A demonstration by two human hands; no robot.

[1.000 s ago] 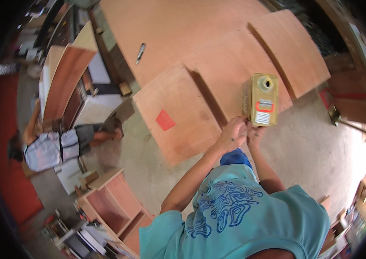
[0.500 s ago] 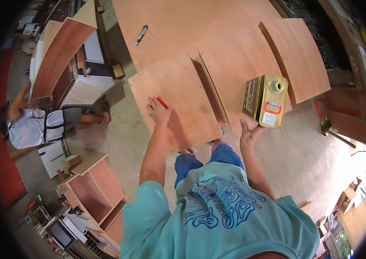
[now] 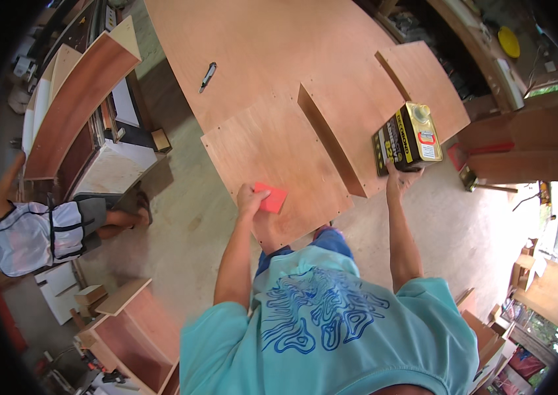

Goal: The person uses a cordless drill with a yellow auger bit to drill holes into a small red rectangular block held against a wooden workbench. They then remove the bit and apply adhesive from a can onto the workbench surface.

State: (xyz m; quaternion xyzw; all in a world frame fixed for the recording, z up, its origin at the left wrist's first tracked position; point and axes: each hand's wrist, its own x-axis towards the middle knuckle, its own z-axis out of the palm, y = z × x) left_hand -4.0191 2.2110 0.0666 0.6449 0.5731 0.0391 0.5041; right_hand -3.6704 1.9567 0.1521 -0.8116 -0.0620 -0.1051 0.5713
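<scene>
Here, left hand [image 3: 247, 197] grips a red card [image 3: 271, 197] on the plywood panel's [image 3: 272, 148] near edge; right hand [image 3: 397, 181] fingers touch the tin can [image 3: 407, 138]. No glue spread visible yet.

Rectangular yellow-black tin can [image 3: 407, 138] on plywood, white-red label [image 3: 428, 140]

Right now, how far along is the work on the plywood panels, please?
Done: the plywood panels lie flat, and the yellow rectangular can stands on the one beside. In hand: the left hand presses a red flat spreader on the near panel, and the right hand touches the can's base. Left: no wet coat shows on the wood, so spreading looks hardly begun.
</scene>
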